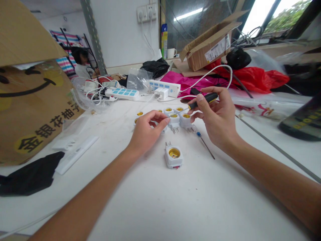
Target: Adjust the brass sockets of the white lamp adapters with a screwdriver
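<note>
Several white lamp-socket adapters with brass-lined holes and plug prongs stand in a cluster on the white table (120,174). My left hand (147,130) pinches one adapter (173,120) at the cluster's front with its fingertips. My right hand (213,115) grips a black-and-yellow screwdriver (203,99), whose thin shaft points down at that adapter's top. Another adapter (174,156) lies alone nearer me, prongs pointing away. A small blue-collared screwdriver (199,134) lies on the table just below my right hand. The hands hide parts of the cluster.
Two power strips (122,93) with white cables lie behind the adapters. A large printed cardboard box (32,110) stands at left, and a black cloth lies in front of it. Plastic bags and an open carton crowd the back, where a seated person works at left.
</note>
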Demonstrator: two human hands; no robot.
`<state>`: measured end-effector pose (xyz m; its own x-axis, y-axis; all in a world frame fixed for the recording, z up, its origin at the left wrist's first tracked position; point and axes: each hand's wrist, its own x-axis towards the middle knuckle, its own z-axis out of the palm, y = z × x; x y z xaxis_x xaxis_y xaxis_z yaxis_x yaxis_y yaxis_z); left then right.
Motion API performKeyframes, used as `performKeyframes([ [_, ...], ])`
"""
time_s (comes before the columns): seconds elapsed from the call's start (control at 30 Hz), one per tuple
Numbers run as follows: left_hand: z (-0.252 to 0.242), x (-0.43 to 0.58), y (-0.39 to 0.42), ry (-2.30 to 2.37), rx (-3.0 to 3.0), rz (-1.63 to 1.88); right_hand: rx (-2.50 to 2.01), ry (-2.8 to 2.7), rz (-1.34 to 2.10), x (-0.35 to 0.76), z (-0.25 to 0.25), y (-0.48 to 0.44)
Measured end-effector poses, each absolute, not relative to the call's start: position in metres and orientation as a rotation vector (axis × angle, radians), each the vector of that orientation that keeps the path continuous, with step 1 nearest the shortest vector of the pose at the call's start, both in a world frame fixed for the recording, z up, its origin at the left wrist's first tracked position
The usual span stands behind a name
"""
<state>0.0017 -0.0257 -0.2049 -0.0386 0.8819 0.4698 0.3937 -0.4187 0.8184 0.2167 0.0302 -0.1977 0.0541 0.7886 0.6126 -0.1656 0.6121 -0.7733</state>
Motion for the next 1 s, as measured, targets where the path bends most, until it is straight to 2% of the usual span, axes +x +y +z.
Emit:
performKeyframes([
  [1.0,-0.2048,0.0020,-0.0274,1.343,1.800,1.445,-0.609,-1.347,0.761,0.2166,-0.1949,0.0268],
])
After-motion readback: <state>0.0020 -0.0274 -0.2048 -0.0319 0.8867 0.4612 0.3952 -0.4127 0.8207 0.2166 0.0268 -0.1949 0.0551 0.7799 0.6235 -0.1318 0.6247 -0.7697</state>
